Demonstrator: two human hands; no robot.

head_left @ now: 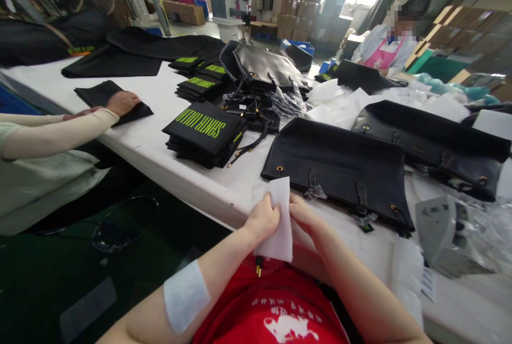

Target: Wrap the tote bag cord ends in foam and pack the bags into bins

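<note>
Both my hands grip one white foam sheet [279, 221] at the near table edge. My left hand [262, 218] pinches its left side, my right hand [304, 213] its right side. A black cord end with a gold tip [258, 266] hangs below the sheet. Just beyond lies a black leather bag [336, 165] flat on the white table [160, 120], with gold eyelets and straps wrapped in clear plastic.
A stack of black dust bags with green lettering [204, 133] sits to the left, with more stacks [200, 85] behind. A co-worker's hand [122, 103] presses a black cloth at far left. More black bags [432, 141] and white paper [340, 104] lie to the right. Another person [386, 48] works at the far end.
</note>
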